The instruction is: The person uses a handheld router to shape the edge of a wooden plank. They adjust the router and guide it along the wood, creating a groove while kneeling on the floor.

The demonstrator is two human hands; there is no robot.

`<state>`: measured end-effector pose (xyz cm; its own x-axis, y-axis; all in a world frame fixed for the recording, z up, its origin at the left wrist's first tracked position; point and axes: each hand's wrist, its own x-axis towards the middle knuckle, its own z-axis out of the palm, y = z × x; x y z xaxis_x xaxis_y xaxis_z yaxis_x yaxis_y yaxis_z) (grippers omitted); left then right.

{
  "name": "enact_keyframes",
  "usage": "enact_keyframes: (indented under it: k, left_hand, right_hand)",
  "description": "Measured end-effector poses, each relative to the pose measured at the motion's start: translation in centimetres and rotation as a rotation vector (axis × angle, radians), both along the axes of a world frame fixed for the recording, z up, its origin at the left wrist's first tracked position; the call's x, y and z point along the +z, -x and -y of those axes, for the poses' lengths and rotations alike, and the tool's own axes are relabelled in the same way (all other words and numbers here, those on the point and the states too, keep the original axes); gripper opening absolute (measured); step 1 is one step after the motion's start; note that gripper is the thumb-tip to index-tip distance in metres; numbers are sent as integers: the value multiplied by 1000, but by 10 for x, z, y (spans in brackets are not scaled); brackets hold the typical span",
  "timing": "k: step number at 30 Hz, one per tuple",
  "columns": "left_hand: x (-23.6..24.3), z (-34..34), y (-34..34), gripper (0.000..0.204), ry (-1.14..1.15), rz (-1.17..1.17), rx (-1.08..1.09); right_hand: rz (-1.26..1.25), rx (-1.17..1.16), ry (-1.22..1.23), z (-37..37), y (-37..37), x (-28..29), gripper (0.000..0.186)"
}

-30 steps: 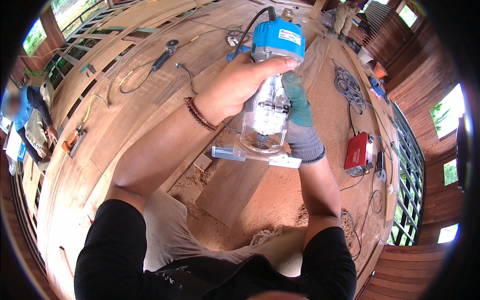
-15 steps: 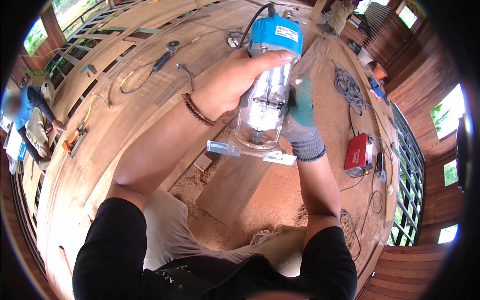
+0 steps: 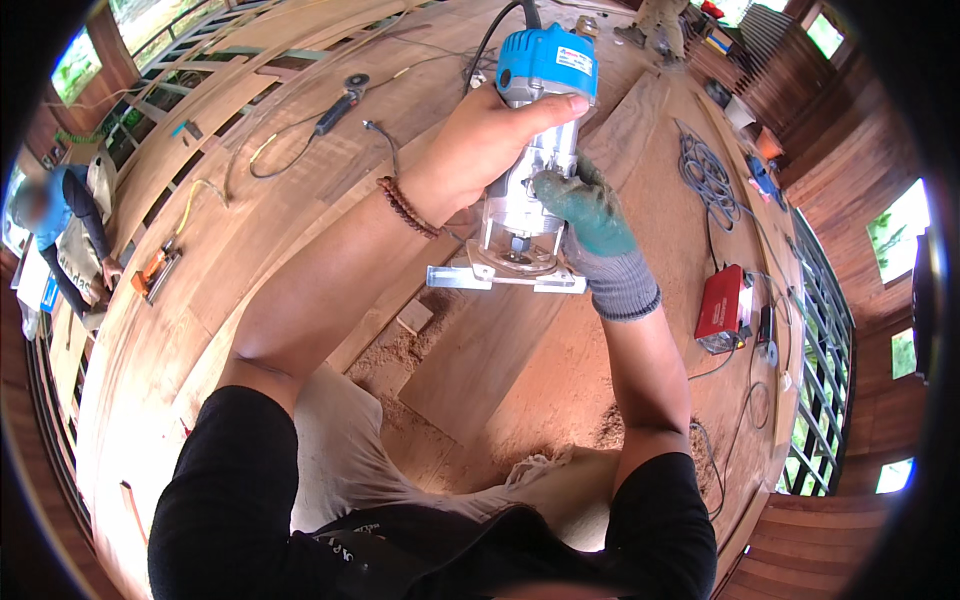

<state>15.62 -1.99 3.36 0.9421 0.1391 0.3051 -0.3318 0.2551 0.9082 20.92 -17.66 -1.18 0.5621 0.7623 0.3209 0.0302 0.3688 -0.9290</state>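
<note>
Near the upper centre of the frame, the left hand [image 3: 480, 150] is wrapping, fingers curled, around the blue-capped trim router [image 3: 535, 130], gripping its body just under the cap. The gloved right hand [image 3: 590, 225] is closing on the lower silver barrel, thumb and fingers pinching something near the collar, possibly a lock or depth adjuster; the glove is hiding the exact contact. The router's clear base plate [image 3: 505, 278] is hanging tilted above the long plank [image 3: 500, 350], apparently not seated on it. Sawdust [image 3: 400, 350] is lying beside the plank at centre. Judged step: setting or checking the tool between cuts, not routing. The next move is calling for a level base pressed flat on the wood and the black cord [image 3: 495, 35] kept clear. A red box-shaped unit [image 3: 722, 305] is sitting at the right.
</note>
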Motion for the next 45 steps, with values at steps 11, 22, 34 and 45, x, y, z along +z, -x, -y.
enact_keyframes:
  k: [11, 22, 34, 45]
  left_hand:
    - [-1, 0, 0, 37, -39, -1, -56]
    - [-17, 2, 0, 41, 17, 48, 12]
    - [-36, -14, -25, 32, 188, -129, -105]
    - [-26, -11, -21, 53, 81, -285, -218]
  right_hand:
    - [-10, -65, 116, -5, 0, 6, 44]
    - [555, -222, 175, 5, -7, -30, 30]
    - [92, -139, 54, -1, -19, -23, 37]
    - [-596, 87, -178, -16, -19, -26, 38]
